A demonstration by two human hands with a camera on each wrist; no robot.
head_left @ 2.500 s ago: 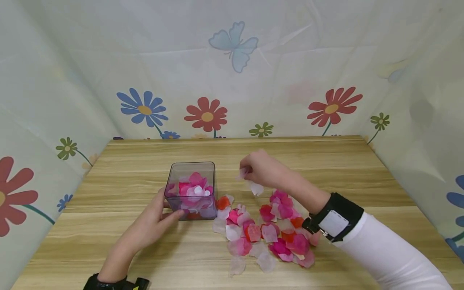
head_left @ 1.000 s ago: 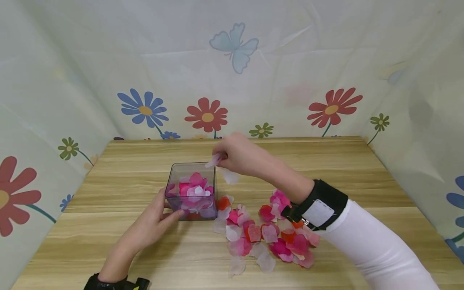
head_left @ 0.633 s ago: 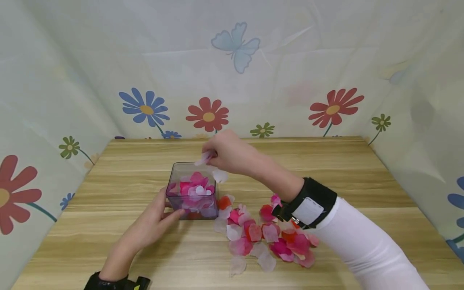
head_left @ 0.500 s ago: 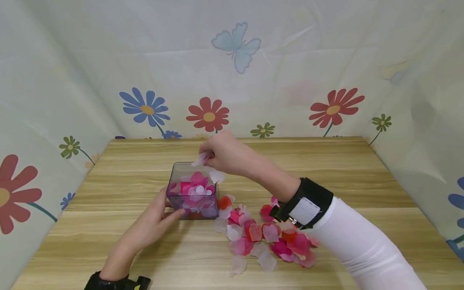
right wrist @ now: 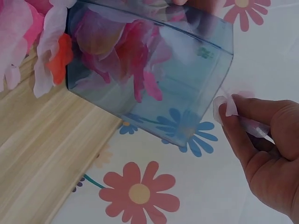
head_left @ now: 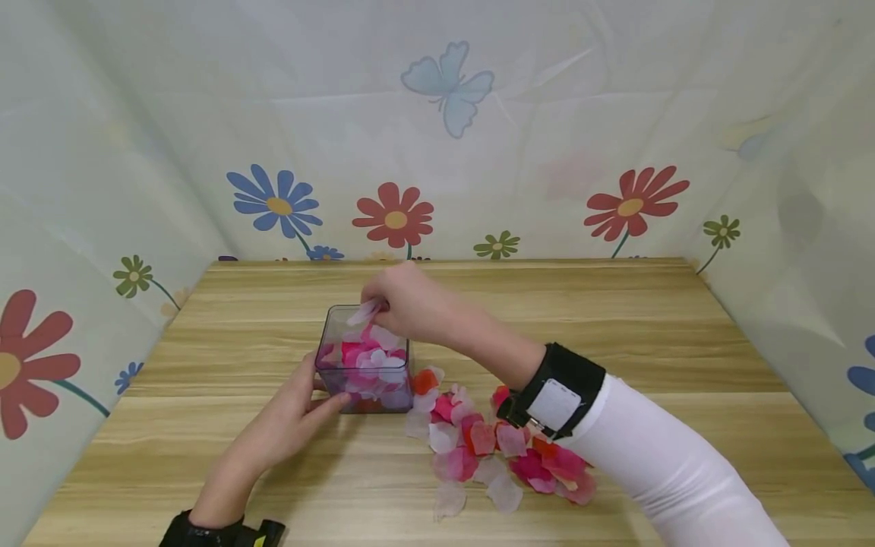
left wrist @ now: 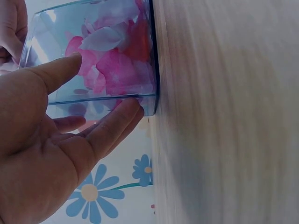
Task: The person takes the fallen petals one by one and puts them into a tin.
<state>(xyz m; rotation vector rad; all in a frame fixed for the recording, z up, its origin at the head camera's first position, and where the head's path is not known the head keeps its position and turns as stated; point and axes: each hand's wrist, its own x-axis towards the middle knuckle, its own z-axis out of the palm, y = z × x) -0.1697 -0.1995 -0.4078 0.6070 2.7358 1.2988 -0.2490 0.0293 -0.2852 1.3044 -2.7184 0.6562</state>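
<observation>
A clear, tinted plastic box [head_left: 326, 327] stands on the table, partly filled with pink, red and white artificial flower petals [head_left: 362, 355]. My left hand [head_left: 294, 422] holds its near left corner, thumb on the front wall and fingers along the left side; the left wrist view shows the thumb [left wrist: 65, 70] against the wall. Over the box's open top, my right hand [head_left: 413, 304] pinches a pale, whitish-pink petal [head_left: 362, 311] between thumb and fingertips. In the right wrist view, this petal [right wrist: 229, 106] sits just beyond the rim.
Right of the box, a loose pile of pink, red, orange and white petals [head_left: 481, 439] spreads over the wooden table [head_left: 615, 327]. The right forearm passes above part of it. Behind the table hangs a white cloth [head_left: 526, 152] printed with flowers and a butterfly.
My right hand has moved left from above the pile to over the box, lowering at the end. More white petal shows inside the box. The left hand keeps its hold.
</observation>
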